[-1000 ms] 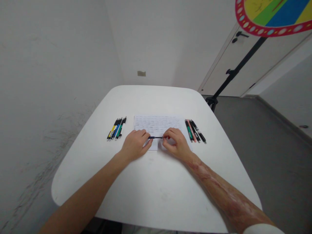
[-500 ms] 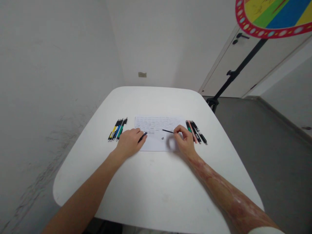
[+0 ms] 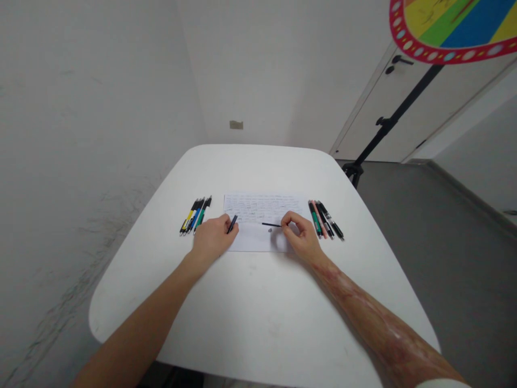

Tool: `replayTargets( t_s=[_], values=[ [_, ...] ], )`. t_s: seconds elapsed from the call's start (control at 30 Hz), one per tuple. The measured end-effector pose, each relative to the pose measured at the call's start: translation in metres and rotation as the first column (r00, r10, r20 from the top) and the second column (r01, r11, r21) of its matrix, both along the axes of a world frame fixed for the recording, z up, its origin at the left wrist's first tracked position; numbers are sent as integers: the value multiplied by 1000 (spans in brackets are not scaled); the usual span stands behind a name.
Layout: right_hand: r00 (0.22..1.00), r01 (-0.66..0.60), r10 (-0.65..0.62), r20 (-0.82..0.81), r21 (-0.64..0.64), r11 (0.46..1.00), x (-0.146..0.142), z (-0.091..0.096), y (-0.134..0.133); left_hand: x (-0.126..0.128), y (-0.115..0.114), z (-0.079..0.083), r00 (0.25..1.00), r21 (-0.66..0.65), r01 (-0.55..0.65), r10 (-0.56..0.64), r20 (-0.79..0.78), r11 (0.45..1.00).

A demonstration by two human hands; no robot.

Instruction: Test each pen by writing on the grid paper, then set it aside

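Note:
My left hand (image 3: 212, 235) is closed around a short dark pen barrel (image 3: 232, 224), whose upper end tilts up past the thumb. It rests at the left edge of a sheet of paper (image 3: 248, 241) covered with handwriting in its upper half. Between thumb and index finger, my right hand (image 3: 302, 233) pinches a thin black pen refill (image 3: 271, 224) that points left, over the paper. A small dark piece (image 3: 270, 230) lies on the sheet just under the refill; its kind is too small to make out.
Several pens (image 3: 195, 215) lie side by side left of the paper, and several more (image 3: 325, 220) to its right. All sit on a white table (image 3: 258, 312). Beyond the table's right side stands a colourful wheel (image 3: 452, 32) on a black stand (image 3: 388, 124).
My right hand has moved slightly left with the refill, which now sits lower over the paper. The left hand has shifted a little left, and the pen barrel stands steeper.

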State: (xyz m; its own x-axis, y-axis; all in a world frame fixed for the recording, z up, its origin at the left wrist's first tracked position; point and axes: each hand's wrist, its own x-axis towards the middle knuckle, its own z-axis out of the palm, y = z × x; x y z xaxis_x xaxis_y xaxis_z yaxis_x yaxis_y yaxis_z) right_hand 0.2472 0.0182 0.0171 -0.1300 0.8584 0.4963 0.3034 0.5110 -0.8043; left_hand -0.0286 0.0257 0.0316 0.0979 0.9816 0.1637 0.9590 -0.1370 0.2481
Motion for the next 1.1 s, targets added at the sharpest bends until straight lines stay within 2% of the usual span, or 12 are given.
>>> replayTargets(
  t_s=[0.1, 0.3, 0.4, 0.5, 0.63, 0.7, 0.8, 0.9, 1.0, 1.1],
  values=[
    [1000, -24, 24, 10, 4, 1000, 0, 1, -1, -1, 1, -4, 1000, 13, -17, 17, 5, 1000],
    [998, -60, 60, 5, 5, 998, 0, 2, -2, -3, 0, -4, 996, 121, 24, -35, 84, 992],
    [997, -80, 80, 0, -5, 997, 0, 4, -2, -4, -4, 1, 955, 204, 177, -218, 199, 963],
    [995, -99, 99, 1, -19, 995, -1, 6, -3, -2, -8, 3, 868, 293, 364, -436, 236, 884],
    [995, -97, 97, 6, -18, 995, -2, 5, -2, -1, -8, 2, 805, 332, 486, -562, 192, 809],
    [997, -74, 74, 13, -6, 997, -2, 2, -2, -3, -6, 2, 800, 331, 509, -579, 160, 795],
    [999, 31, -31, 19, 19, 999, -2, -2, -1, -10, -1, 3, 820, 352, 515, -569, 63, 782],
    [987, 114, -125, 103, 109, 987, -3, -2, -3, -15, 0, 4, 860, 371, 485, -510, -36, 792],
    [944, 73, -146, 297, 245, 967, -7, 1, -7, -13, -3, 2, 896, 377, 432, -437, -79, 819],
    [873, 0, -159, 461, 326, 945, -14, 4, -11, -5, -8, -1, 897, 368, 435, -432, -93, 822]
  ],
)
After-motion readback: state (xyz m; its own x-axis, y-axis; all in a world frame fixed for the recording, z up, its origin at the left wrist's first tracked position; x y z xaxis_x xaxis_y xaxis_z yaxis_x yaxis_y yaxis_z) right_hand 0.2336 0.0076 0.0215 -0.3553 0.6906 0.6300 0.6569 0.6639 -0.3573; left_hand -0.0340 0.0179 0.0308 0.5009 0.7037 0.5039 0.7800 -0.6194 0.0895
